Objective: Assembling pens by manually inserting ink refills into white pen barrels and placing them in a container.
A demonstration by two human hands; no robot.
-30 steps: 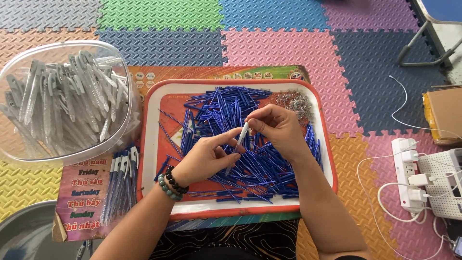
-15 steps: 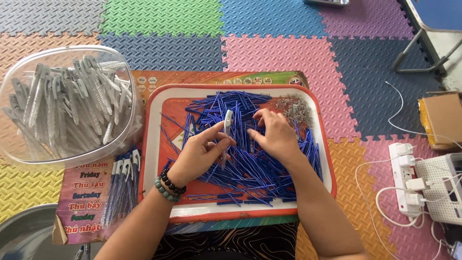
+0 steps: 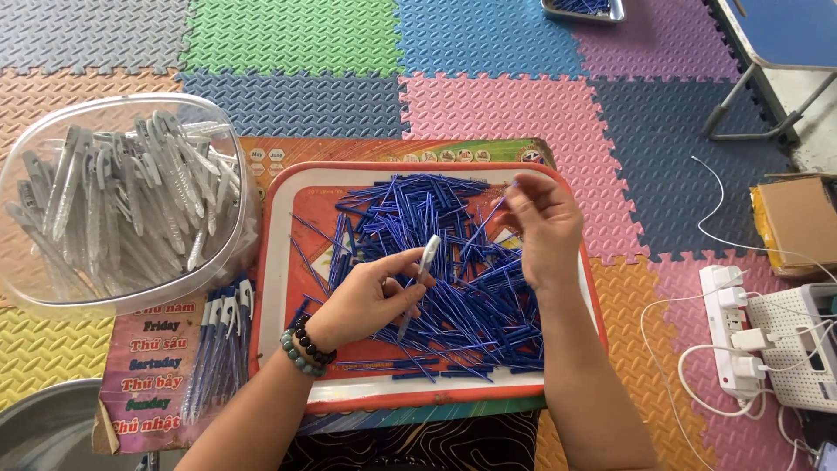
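- Floor of coloured interlocking foam mats (image 3: 488, 105), seen from above; person sits w/ a red-rimmed tray (image 3: 279, 262) in front of them.
- Tray holds a loose heap of thin blue pen refills (image 3: 462, 288), spread across most of its middle.
- Left hand (image 3: 370, 296), w/ 2 bead bracelets at the wrist, is closed around a white pen barrel (image 3: 425, 262); barrel stands tilted, tip down toward the heap.
- Right hand (image 3: 545, 227) is raised over the tray's right side, fingers curled and pinched on what looks like 1 blue refill (image 3: 493, 214) slanting down-left; grip itself partly hidden.
- Change: 1 s ago both hands met at the tray's middle, the barrel between them. 0.5 s ago the left hand alone had the barrel and the right hand lay flat on the heap. Now the right hand has lifted clear to the right w/ a refill, well apart from the barrel.
- Reading: a fresh refill looks picked, not yet inside the barrel.
- Left of tray: clear plastic tub (image 3: 235, 253) full of grey-white barrels (image 3: 131, 201), touching the tray's edge.
- Just beside the tray's lower-left: a row of finished blue-and-white pens (image 3: 218, 349) on a printed card sheet (image 3: 148, 392).
- Right: white power strip (image 3: 732, 340) w/ cables, cardboard box (image 3: 798, 218), chair legs (image 3: 741, 96); a 2nd small tray (image 3: 582, 9) at top edge.
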